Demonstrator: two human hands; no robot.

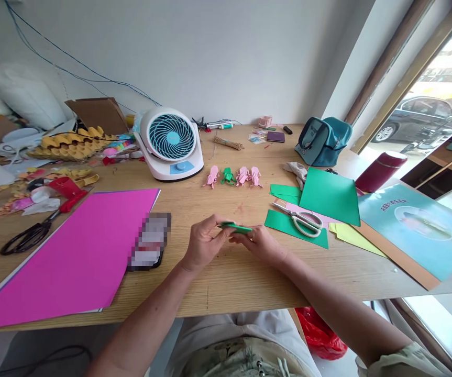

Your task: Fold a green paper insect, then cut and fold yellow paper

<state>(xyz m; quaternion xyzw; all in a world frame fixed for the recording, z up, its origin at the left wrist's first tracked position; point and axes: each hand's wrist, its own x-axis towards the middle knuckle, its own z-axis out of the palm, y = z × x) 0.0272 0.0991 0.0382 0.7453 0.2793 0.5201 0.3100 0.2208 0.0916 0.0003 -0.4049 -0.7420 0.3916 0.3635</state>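
A small piece of folded green paper [242, 229] is held just above the wooden table, seen nearly edge-on. My left hand [206, 238] pinches its left end between thumb and fingers. At the other end, my right hand [261, 243] grips it from below and behind, partly hiding its fingers. Beyond my hands stand several folded paper figures in a row: a pink one [211, 177], a green one [228, 175] and more pink ones [254, 177]. White-handled scissors [306, 222] lie to the right on a green paper strip [278, 222].
A white fan [171, 141] stands at the back. Bright pink paper sheets [76, 246] and a phone [150, 241] lie left, near black-handled scissors [29, 235]. To the right are a green sheet [330, 196], a maroon flask [381, 172], a teal bag [322, 141] and a blue folder [418, 225].
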